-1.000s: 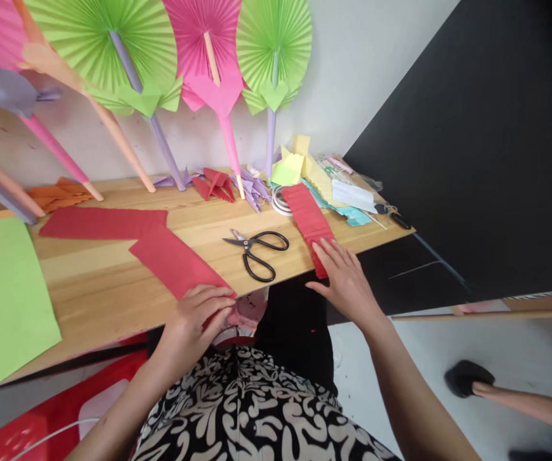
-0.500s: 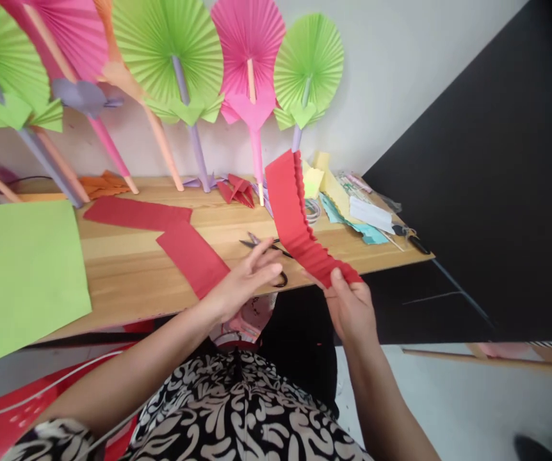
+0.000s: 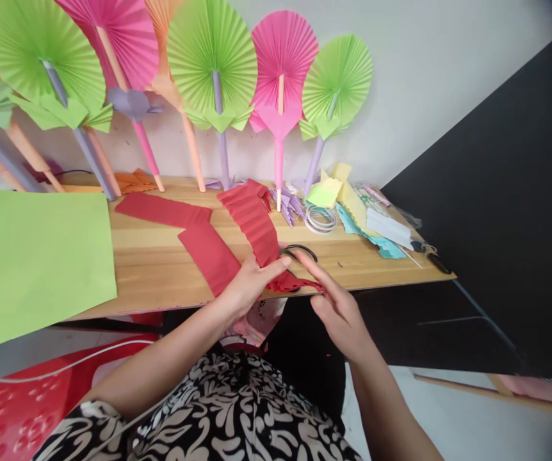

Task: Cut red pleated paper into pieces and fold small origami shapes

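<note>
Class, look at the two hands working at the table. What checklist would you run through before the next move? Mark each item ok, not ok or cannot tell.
1. Pleated strip held: ok, the left hand has its thumb over it.
2. Right hand gripping too: cannot tell; it is at the strip's lower end.
3. Scissors in plain sight: not ok, the pleated strip and hands hide most of them.
4. Scissor blades closed: cannot tell, they are hidden.
5. Two plain red strips on the table: ok, both lie left of the pleated one.
6. Green sheet away from the hands: ok, it lies at the far left.
</note>
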Available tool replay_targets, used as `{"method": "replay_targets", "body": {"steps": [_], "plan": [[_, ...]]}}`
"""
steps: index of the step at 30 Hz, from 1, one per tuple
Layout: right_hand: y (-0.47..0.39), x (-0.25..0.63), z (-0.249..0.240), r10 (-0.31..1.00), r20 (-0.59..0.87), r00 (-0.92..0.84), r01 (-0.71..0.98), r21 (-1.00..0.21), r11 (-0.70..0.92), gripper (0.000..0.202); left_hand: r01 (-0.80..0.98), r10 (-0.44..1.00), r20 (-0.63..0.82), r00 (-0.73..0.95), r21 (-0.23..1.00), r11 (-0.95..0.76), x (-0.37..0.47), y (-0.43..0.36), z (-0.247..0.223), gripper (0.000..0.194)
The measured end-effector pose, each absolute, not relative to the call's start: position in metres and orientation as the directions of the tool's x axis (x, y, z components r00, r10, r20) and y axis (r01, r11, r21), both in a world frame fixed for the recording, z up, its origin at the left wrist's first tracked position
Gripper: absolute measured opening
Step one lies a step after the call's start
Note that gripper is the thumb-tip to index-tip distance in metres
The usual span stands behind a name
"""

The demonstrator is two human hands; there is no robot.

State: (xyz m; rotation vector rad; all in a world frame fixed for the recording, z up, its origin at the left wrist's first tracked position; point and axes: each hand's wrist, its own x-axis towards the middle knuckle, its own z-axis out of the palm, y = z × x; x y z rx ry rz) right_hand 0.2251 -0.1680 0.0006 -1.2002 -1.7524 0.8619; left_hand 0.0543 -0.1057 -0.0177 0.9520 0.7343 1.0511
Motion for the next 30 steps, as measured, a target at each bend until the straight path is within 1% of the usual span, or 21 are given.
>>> {"method": "replay_targets", "body": {"steps": [2, 4, 6, 8, 10, 12, 14, 17, 19, 21, 23, 25, 27, 30], "plan": [[-0.16, 0.224, 0.012, 0.954, 0.259, -0.152, 0.475, -0.827, 0.3, 0.053, -0.32, 0.933, -0.031, 0.358, 0.935, 0.154, 0.053, -0.108, -0.018, 0.055], [-0.154, 0.225, 0.022, 0.95, 0.297, -0.1, 0.539, -0.786, 0.302, 0.051, -0.264, 0.932, -0.029, 0.362, 0.955, 0.132, 0.05, -0.11, -0.016, 0.056], [-0.15, 0.227, 0.029, 0.936, 0.35, -0.031, 0.526, -0.791, 0.313, 0.049, -0.231, 0.936, -0.025, 0.352, 0.966, 0.113, 0.046, -0.111, -0.014, 0.055], [-0.148, 0.226, 0.033, 0.923, 0.384, 0.008, 0.461, -0.821, 0.337, 0.049, -0.21, 0.936, 0.0, 0.352, 0.975, 0.079, 0.043, -0.114, -0.012, 0.053], [-0.146, 0.219, 0.034, 0.921, 0.388, -0.031, 0.412, -0.835, 0.365, 0.055, -0.185, 0.93, 0.043, 0.365, 0.982, 0.028, 0.043, -0.117, -0.013, 0.05], [-0.144, 0.207, 0.034, 0.923, 0.363, -0.128, 0.428, -0.819, 0.381, 0.066, -0.16, 0.919, 0.085, 0.386, 0.987, -0.024, 0.046, -0.12, -0.017, 0.05], [-0.142, 0.192, 0.033, 0.922, 0.331, -0.2, 0.495, -0.778, 0.386, 0.078, -0.171, 0.904, 0.144, 0.402, 0.982, -0.08, 0.05, -0.122, -0.022, 0.058], [-0.138, 0.178, 0.028, 0.929, 0.322, -0.181, 0.552, -0.749, 0.367, 0.083, -0.183, 0.89, 0.212, 0.403, 0.972, -0.149, 0.053, -0.126, -0.027, 0.078], [-0.135, 0.175, 0.023, 0.938, 0.313, -0.145, 0.507, -0.791, 0.342, 0.081, -0.148, 0.896, 0.19, 0.402, 0.979, -0.141, 0.051, -0.127, -0.028, 0.088], [-0.133, 0.177, 0.019, 0.951, 0.282, -0.129, 0.415, -0.856, 0.31, 0.081, -0.132, 0.899, 0.144, 0.413, 0.986, -0.098, 0.046, -0.128, -0.027, 0.097], [-0.133, 0.179, 0.017, 0.963, 0.234, -0.137, 0.303, -0.915, 0.265, 0.08, -0.164, 0.891, 0.12, 0.437, 0.985, -0.052, 0.041, -0.129, -0.026, 0.108], [-0.133, 0.18, 0.016, 0.972, 0.187, -0.143, 0.204, -0.955, 0.214, 0.075, -0.218, 0.877, 0.11, 0.468, 0.976, -0.006, 0.035, -0.13, -0.025, 0.117], [-0.133, 0.182, 0.017, 0.979, 0.169, -0.115, 0.127, -0.975, 0.183, 0.066, -0.271, 0.862, 0.101, 0.496, 0.962, 0.044, 0.029, -0.13, -0.023, 0.12], [-0.132, 0.185, 0.017, 0.99, 0.138, -0.016, 0.019, -0.99, 0.138, 0.052, -0.336, 0.857, 0.073, 0.51, 0.934, 0.121, 0.021, -0.132, -0.017, 0.113]]}}
